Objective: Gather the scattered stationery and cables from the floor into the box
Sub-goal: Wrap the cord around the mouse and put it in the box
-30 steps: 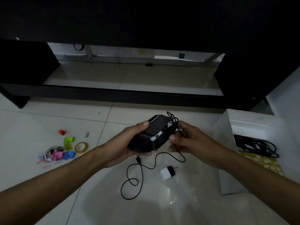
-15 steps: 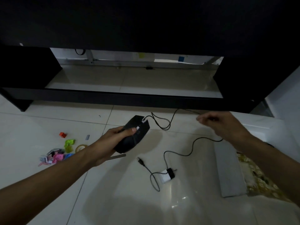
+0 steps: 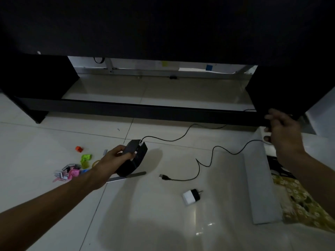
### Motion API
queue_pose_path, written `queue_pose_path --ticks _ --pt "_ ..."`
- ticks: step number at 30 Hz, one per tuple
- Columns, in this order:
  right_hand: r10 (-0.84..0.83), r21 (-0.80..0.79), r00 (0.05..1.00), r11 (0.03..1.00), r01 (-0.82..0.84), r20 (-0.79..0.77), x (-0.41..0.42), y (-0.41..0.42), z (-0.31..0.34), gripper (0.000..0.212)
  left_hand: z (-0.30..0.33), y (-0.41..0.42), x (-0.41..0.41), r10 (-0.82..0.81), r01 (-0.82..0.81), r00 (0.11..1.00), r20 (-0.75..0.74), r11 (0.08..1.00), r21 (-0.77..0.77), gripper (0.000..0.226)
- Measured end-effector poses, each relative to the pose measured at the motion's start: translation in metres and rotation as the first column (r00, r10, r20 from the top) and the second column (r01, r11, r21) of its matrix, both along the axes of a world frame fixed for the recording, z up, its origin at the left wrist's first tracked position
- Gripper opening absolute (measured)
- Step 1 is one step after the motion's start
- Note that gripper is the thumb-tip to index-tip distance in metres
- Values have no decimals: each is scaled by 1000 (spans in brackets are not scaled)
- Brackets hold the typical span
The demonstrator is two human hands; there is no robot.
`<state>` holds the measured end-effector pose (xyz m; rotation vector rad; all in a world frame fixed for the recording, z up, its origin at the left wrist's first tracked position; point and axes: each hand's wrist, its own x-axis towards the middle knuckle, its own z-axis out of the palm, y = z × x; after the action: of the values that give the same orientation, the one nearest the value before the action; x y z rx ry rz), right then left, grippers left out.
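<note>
My left hand (image 3: 116,157) grips a black computer mouse (image 3: 133,157) just above the floor, left of centre. Its thin black cable (image 3: 181,139) runs right to my right hand (image 3: 282,131), which pinches it above the white box (image 3: 261,189) at the right. From there the cable drops back to the tiles and ends in a USB plug (image 3: 163,177). Black cables (image 3: 277,165) lie inside the box on a patterned lining. A white and black charger plug (image 3: 191,196) lies on the tiles near the box.
A heap of colourful clips and small stationery (image 3: 72,170) and an orange piece (image 3: 78,149) lie at the left. A grey flat strip (image 3: 126,176) lies under the mouse. A low black cabinet (image 3: 163,111) spans the back.
My right hand has drawn the cable farther right and up, stretching it out from the mouse. The USB end has slid across the tiles away from the charger plug. The left hand stays gripping the mouse.
</note>
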<state>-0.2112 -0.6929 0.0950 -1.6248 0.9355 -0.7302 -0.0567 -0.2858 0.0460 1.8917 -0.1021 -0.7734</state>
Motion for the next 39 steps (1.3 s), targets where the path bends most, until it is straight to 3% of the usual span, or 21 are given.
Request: queue_pose_path --ticks 2,4,6,7,8,10,11,14,18,22,28,33,36,39 --pt "277 11 913 958 -287 -298 -1 9 -10 22 7 -4 0 -41 42 999 7 998 -42 23" --pt "510 108 632 820 -562 -583 -4 21 -18 20 16 -13 -3 -117 117 993 12 989 -87 24" --pt "500 79 337 641 -763 -798 -7 33 -26 23 26 -24 -10 -198 200 980 33 975 -101 29" --pt "453 -1 330 587 -809 -828 -8 42 -28 25 31 -29 -14 -243 247 969 51 964 -101 28" --pt "450 -103 411 566 -818 -793 -9 52 -26 27 36 -35 -18 -293 299 953 70 949 -102 26" --pt "584 -228 595 581 -782 -553 -8 75 -15 32 47 -47 -25 -388 398 917 99 909 -128 24" --pt "659 -206 628 604 -770 -415 -4 86 -6 35 53 -52 -29 -423 436 900 108 888 -150 26" --pt "797 -38 595 595 -803 -101 6 110 16 37 72 -67 -38 -488 501 865 113 838 -215 34" --pt "809 6 587 587 -809 12 15 121 26 28 82 -79 -44 -473 493 870 138 820 -290 37" --pt "756 100 654 649 -754 28 13 126 12 25 81 -84 -45 -362 376 926 110 846 -379 42" --pt "842 7 519 526 -851 -148 -8 146 -17 30 84 -91 -44 -160 153 987 28 856 -494 46" --pt "803 -104 535 528 -843 -265 -10 147 -22 37 82 -91 -46 -263 133 958 -117 766 -629 48" --pt "764 -78 584 588 -805 -274 -12 139 -27 26 83 -90 -37 -254 68 953 -164 709 -702 52" --pt "771 -37 560 578 -815 -304 -19 127 -29 26 85 -85 -20 -195 -31 956 -217 672 -740 46"
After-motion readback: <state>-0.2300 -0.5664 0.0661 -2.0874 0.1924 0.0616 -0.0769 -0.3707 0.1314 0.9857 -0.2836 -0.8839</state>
